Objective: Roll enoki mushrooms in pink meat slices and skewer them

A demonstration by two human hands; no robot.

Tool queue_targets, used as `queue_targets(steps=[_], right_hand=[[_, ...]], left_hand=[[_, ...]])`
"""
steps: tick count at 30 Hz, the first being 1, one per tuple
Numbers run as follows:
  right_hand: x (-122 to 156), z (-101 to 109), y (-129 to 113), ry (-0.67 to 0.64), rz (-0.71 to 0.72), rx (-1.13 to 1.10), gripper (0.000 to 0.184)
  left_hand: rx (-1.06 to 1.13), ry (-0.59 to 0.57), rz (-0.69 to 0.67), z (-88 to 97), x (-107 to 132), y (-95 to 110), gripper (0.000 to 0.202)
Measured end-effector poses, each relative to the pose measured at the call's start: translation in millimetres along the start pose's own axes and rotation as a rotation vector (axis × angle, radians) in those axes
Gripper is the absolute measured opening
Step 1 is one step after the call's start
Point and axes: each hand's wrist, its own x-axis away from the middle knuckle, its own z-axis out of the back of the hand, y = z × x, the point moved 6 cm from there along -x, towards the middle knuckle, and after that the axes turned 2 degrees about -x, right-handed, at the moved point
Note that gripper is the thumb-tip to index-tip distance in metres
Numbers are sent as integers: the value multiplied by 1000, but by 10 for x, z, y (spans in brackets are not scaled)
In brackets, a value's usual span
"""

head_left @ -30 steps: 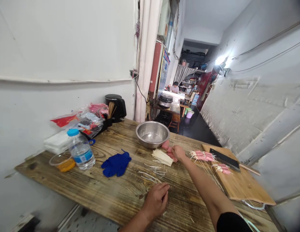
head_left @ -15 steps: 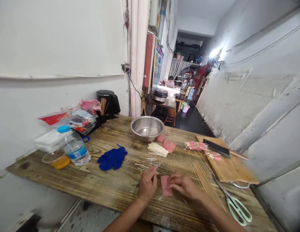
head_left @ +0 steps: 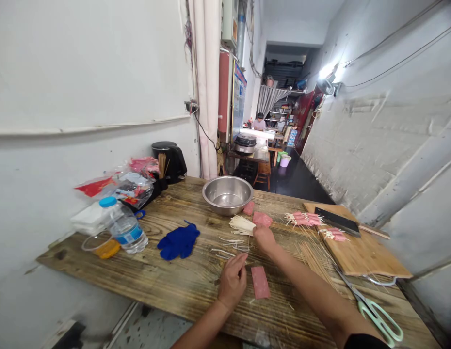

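Note:
A pink meat slice [head_left: 260, 282] lies flat on the wooden table [head_left: 167, 286] near the front edge. My left hand [head_left: 233, 280] rests just left of it, fingers curled down on the wood and holding nothing that I can see. My right hand [head_left: 264, 238] reaches forward to the bundle of white enoki mushrooms [head_left: 241, 225], fingers closing on its near end. Loose mushroom strands [head_left: 229, 246] are scattered between the hands. More pink slices [head_left: 262, 218] lie beside the bundle.
A steel bowl [head_left: 228, 194] stands behind the mushrooms. Right: a cutting board [head_left: 360, 254] with a cleaver [head_left: 336, 221] and finished meat rolls [head_left: 304, 220], bamboo skewers [head_left: 314, 259], scissors [head_left: 374, 312]. Left: blue gloves [head_left: 179, 241], water bottle [head_left: 123, 225], bags, kettle [head_left: 169, 160]. A person sits far down the corridor.
My right hand brought a meat slice from the far pile to the table front, laid it flat, then reached forward again to the enoki bundle. My left hand stayed near the front.

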Motion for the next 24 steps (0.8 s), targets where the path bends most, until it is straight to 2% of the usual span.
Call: queue_targets(steps=[6, 15, 24], right_hand=[[-126, -49, 53, -60, 10, 4, 28], [-254, 70, 320, -139, -23, -59, 24], [-222, 118, 165, -177, 8, -38, 28]], left_hand=[[28, -15, 20, -27, -4, -5, 39], [24, -30, 10, -66, 16, -6, 38], [5, -84, -19, -115, 25, -9, 38]])
